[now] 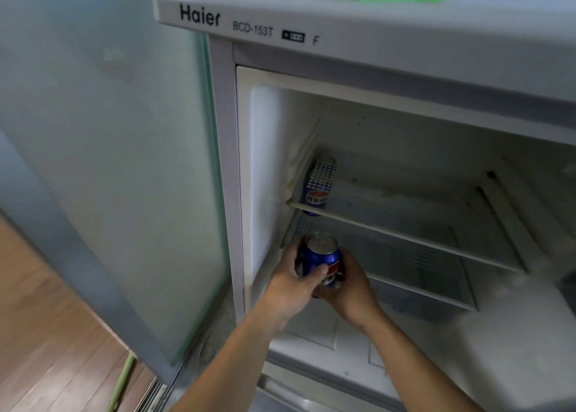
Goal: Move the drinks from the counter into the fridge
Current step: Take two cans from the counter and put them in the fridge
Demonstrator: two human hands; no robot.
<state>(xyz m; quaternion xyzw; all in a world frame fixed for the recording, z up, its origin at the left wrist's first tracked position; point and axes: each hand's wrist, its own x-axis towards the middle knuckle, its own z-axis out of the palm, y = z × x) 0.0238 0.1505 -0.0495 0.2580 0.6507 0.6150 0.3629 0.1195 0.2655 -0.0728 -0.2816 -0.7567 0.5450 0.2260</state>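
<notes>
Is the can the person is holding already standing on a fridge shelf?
No, both the left hand and right hand grip the can in front of the shelves.

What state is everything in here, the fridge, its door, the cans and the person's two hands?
Fridge: open, shelves mostly bare.
Door: swung wide open.
Held can: upright, unopened, gripped at the fridge's lower left front.
Shelf can: upright at the upper shelf's back left.
Left hand: grips the held can.
Right hand: grips the same can.
</notes>
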